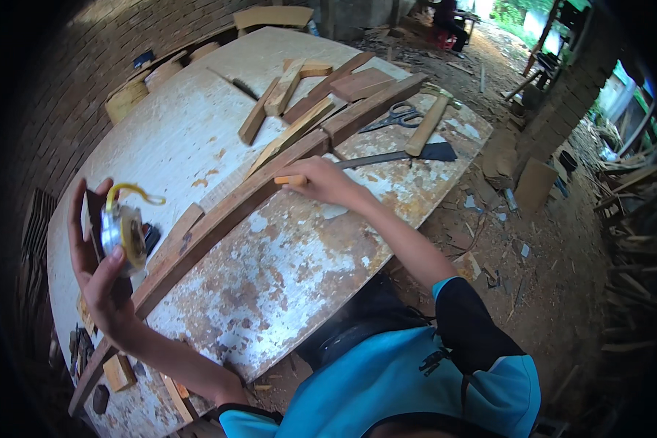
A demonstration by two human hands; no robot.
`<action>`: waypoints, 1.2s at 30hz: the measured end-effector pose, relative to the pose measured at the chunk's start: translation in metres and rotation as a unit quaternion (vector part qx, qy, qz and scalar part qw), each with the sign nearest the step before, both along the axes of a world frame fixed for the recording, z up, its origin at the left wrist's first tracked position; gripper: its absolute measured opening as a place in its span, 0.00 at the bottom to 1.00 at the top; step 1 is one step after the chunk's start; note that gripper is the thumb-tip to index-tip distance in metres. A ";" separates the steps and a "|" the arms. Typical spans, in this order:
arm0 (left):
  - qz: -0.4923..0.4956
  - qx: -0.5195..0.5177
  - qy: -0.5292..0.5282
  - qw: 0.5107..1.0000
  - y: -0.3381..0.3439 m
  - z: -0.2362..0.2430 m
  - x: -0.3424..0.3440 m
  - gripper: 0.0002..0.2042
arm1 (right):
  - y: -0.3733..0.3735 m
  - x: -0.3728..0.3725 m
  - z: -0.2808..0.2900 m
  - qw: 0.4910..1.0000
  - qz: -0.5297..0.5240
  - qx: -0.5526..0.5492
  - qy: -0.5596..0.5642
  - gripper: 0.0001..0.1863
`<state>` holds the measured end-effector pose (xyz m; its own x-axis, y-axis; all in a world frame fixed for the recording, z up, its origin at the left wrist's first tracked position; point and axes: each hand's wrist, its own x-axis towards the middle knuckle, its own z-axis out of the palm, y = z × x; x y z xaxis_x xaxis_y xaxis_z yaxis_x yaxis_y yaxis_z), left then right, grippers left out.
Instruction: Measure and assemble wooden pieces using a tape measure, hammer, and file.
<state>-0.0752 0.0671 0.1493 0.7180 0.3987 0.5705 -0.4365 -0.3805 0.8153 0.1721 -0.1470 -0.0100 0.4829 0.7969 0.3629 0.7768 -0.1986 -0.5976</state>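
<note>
L hand (101, 279), fingers half-curled, has tape measure (128, 237), prob. light, hard & slick, best held round its case, while R hand (321, 180) grips orange stub (290, 179) w/ fingers bent tight.

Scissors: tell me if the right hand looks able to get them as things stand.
Probably yes: the scissors lie on the near side of the beam, handles uncovered. The hammer lies close beside them, and the right hand would likely have to put down the orange piece first.

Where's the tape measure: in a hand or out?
In: the left hand holds the tape measure, thumb on its case.
</note>
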 end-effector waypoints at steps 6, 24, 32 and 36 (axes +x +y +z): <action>-0.018 -0.040 0.008 0.999 0.000 -0.002 0.003 0.41 | 0.016 -0.003 0.002 0.991 0.082 0.097 0.034 0.14; 0.082 0.361 0.327 0.869 -0.004 -0.106 0.098 0.32 | 0.050 -0.053 0.013 0.984 0.168 0.002 -0.052 0.15; 0.073 0.368 0.356 0.856 0.004 -0.100 0.086 0.42 | 0.051 -0.054 0.006 0.968 0.234 -0.019 0.084 0.20; 0.126 0.354 0.438 0.816 0.005 -0.097 0.086 0.45 | 0.053 -0.053 -0.002 0.977 0.211 -0.018 -0.015 0.17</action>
